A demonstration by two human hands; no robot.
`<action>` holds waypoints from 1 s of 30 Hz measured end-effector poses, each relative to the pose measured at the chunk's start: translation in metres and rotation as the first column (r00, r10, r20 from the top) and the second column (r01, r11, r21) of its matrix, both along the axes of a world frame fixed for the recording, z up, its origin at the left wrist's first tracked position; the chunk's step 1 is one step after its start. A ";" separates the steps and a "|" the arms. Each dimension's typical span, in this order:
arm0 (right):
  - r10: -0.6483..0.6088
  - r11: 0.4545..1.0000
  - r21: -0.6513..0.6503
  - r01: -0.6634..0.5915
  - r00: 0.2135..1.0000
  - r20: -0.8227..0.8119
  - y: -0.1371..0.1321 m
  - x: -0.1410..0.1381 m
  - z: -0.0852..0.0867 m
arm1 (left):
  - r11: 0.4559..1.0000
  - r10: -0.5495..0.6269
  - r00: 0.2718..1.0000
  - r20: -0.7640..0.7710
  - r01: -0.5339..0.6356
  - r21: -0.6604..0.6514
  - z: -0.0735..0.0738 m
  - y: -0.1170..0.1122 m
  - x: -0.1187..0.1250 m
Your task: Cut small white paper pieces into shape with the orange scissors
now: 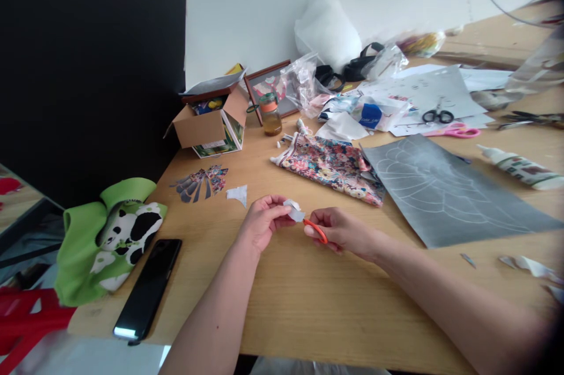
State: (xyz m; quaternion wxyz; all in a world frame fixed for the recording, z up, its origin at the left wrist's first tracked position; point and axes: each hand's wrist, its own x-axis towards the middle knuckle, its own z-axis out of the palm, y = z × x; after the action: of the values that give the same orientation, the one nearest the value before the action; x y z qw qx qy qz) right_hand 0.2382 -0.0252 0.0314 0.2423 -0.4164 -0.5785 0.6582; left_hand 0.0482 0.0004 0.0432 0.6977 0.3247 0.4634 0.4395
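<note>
Over the front middle of the table, my left hand [264,222] pinches a small grey-and-white scrap of paper [296,213] between thumb and fingers. My right hand [337,231] is closed around the orange handles of a small pair of scissors [316,230]. Their blades point at the scrap and are mostly hidden behind it. Left of my hands lies a white torn scrap [238,194]. Beyond it is a fan of cut patterned pieces [201,183]. A folded floral fabric [332,166] rests just past my hands.
A grey sheet with white line drawing [440,187] and a glue bottle [520,167] lie right. A black phone [147,287] and green panda cloth [110,240] are left. Behind stand an open cardboard box [211,125], a glass jar [270,116] and pink scissors [458,130].
</note>
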 end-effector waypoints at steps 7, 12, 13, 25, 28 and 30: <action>0.014 1.000 -0.007 -0.014 1.000 -0.001 -0.001 0.001 -0.001 | 0.999 0.023 0.999 -0.046 -0.022 0.041 0.002 0.000 0.000; 0.017 1.000 -0.017 -0.017 1.000 -0.001 -0.001 0.002 -0.003 | 0.999 0.014 0.999 -0.048 -0.012 0.039 0.003 -0.001 0.001; 0.016 1.000 -0.016 -0.016 1.000 -0.001 -0.001 0.002 -0.003 | 0.999 0.013 0.999 -0.049 -0.011 0.039 0.003 -0.001 0.001; 0.021 0.999 -0.035 -0.021 1.000 0.008 0.000 0.000 0.002 | 0.999 -0.028 0.998 -0.056 0.030 0.038 0.000 -0.001 0.000; 0.014 0.999 -0.033 -0.013 1.000 0.027 0.000 0.000 0.003 | 0.999 -0.024 0.998 -0.059 0.026 0.035 0.000 -0.001 0.001; 0.011 1.000 -0.029 -0.009 0.999 0.038 0.000 0.000 0.004 | 0.999 -0.023 0.998 -0.058 0.025 0.033 0.000 -0.001 0.002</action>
State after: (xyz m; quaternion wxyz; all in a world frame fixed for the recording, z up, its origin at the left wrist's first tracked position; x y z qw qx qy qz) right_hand 0.2378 -0.0255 0.0357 0.2219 -0.4295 -0.5755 0.6596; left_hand 0.0497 -0.0006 0.0431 0.6837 0.3545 0.4720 0.4291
